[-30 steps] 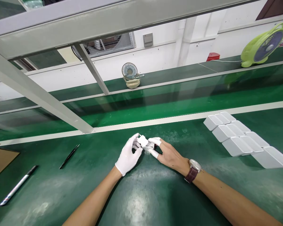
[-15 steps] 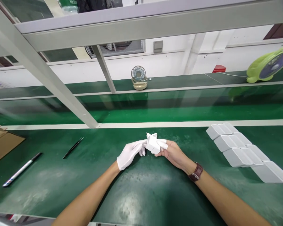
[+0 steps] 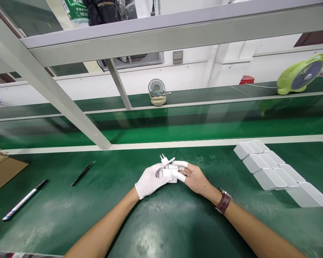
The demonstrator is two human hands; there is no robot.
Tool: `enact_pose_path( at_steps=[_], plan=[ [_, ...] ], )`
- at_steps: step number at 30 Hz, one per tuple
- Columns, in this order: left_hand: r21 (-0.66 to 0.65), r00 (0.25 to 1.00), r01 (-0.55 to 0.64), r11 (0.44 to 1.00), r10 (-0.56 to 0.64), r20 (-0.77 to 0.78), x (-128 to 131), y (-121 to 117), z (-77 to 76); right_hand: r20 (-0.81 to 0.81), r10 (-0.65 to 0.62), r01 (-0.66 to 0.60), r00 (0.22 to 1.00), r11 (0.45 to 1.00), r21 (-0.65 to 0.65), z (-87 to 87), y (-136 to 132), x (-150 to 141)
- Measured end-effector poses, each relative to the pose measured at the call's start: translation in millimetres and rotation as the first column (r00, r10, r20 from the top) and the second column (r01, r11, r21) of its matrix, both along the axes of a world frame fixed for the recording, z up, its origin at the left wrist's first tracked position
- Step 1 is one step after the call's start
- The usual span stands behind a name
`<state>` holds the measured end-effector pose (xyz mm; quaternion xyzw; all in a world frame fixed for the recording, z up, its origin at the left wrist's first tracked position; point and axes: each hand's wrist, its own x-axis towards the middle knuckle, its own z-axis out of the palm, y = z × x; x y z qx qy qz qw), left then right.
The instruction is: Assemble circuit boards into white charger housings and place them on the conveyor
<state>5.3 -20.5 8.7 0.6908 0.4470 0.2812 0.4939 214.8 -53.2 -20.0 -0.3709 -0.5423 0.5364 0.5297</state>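
Observation:
My left hand (image 3: pixel 153 179), in a white glove, is closed round a white plug adapter (image 3: pixel 173 172). Two pins stick up from the adapter at its far side, and a flat white piece slants across its top. On the other side, my right hand (image 3: pixel 197 177) has white finger covers on its fingertips and pinches the adapter's right end. Fingers hide part of the adapter, so how its pieces fit together cannot be made out. Both hands are just above the green tabletop (image 3: pixel 161 222).
White open boxes (image 3: pixel 266 172) stand in rows at the right. A marker (image 3: pixel 24 200), black tweezers (image 3: pixel 83 173) and a cardboard box (image 3: pixel 2 168) lie to the left. Beyond a pale frame (image 3: pixel 177 144), a small fan (image 3: pixel 156 91) and a green fan (image 3: pixel 301 74) stand on a shelf.
The adapter has turned so that its pins point up and away. My left hand now wraps round it, while my right fingers have shifted to its right end. The view has tilted slightly.

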Motion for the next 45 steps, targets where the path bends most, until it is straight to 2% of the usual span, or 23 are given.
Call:
enact_pose_path(
  at_steps=[2,4,6,8,10,13,15,17,19,21,22,23,26,28,32,33,35,37,39,42,45],
  plan=[
    [-0.136,0.994,-0.042,0.99,0.056,0.096,2.0,-0.3,1.3,0.038,-0.043,0.042,0.998,0.999,0.035,-2.4,0.0,1.8],
    [-0.343,0.942,-0.029,0.939,0.141,0.304,4.0,1.1,3.0,0.143,-0.104,0.088,0.984,0.99,0.111,-5.0,-1.1,5.0],
    [-0.531,0.828,0.037,0.847,0.272,0.491,5.4,4.2,4.4,0.294,-0.152,0.093,0.943,0.974,0.206,-7.6,-4.0,7.9],
    [-0.654,0.709,0.104,0.75,0.405,0.577,5.6,8.4,5.5,0.447,-0.19,0.049,0.874,0.95,0.308,-10.2,-8.0,9.2],
    [-0.724,0.633,0.167,0.669,0.49,0.599,4.3,12.3,6.4,0.561,-0.233,-0.024,0.794,0.911,0.412,-12.8,-12.2,8.9],
    [-0.76,0.566,0.215,0.613,0.555,0.609,1.5,15.5,7.5,0.623,-0.281,-0.122,0.73,0.844,0.523,-14.9,-17.3,6.3],
    [-0.763,0.537,0.223,0.607,0.576,0.616,0.3,15.6,8.0,0.614,-0.267,-0.147,0.743,0.83,0.538,-13.5,-20.5,3.3],
    [-0.763,0.52,0.233,0.603,0.585,0.622,0.2,14.8,8.6,0.554,-0.191,-0.123,0.811,0.869,0.479,-9.6,-24.1,-0.8],
    [-0.757,0.509,0.245,0.606,0.584,0.632,0.8,13.8,9.2,0.463,-0.021,-0.151,0.886,0.931,0.331,-4.7,-27.1,-5.2],
    [-0.751,0.507,0.254,0.609,0.578,0.639,1.4,13.3,9.6,0.424,0.092,-0.206,0.901,0.951,0.23,-1.3,-27.7,-8.0],
    [-0.75,0.511,0.257,0.61,0.573,0.641,1.6,13.3,9.5,0.461,0.073,-0.203,0.884,0.95,0.239,-0.8,-26.7,-8.1],
    [-0.749,0.515,0.257,0.611,0.57,0.641,1.6,13.4,9.2,0.528,0.003,-0.185,0.849,0.938,0.293,-1.0,-24.8,-7.2],
    [-0.746,0.526,0.248,0.618,0.56,0.64,0.8,13.9,7.3,0.674,-0.315,-0.14,0.668,0.837,0.529,-5.5,-16.7,0.3],
    [-0.738,0.531,0.246,0.628,0.55,0.645,0.2,13.9,5.6,0.696,-0.422,-0.163,0.581,0.777,0.608,-9.4,-12.5,5.7],
    [-0.713,0.554,0.204,0.67,0.522,0.649,-1.1,13.6,1.6,0.737,-0.464,-0.278,0.491,0.719,0.637,-13.0,-12.0,6.6],
    [-0.702,0.57,0.159,0.694,0.516,0.639,-1.5,13.8,0.6,0.745,-0.461,-0.313,0.483,0.703,0.638,-12.9,-13.0,4.8],
    [-0.654,0.652,-0.005,0.757,0.499,0.572,-2.6,14.6,-0.8,0.743,-0.461,-0.353,0.486,0.674,0.649,-12.1,-15.0,0.4],
    [-0.557,0.745,-0.179,0.811,0.482,0.462,-3.2,15.1,-1.0,0.73,-0.463,-0.366,0.502,0.651,0.665,-11.4,-16.4,-3.4],
    [-0.46,0.8,-0.276,0.844,0.467,0.377,-2.4,14.8,-0.2,0.72,-0.463,-0.364,0.517,0.642,0.675,-11.4,-17.0,-5.6],
    [-0.245,0.873,-0.346,0.906,0.407,0.269,2.6,15.2,1.1,0.71,-0.46,-0.34,0.534,0.652,0.678,-12.7,-17.0,-6.1],
    [0.089,0.93,-0.367,0.926,0.367,0.014,9.3,28.9,2.3,0.702,-0.451,-0.322,0.552,0.661,0.678,-14.0,-16.6,-5.5]
  ],
)
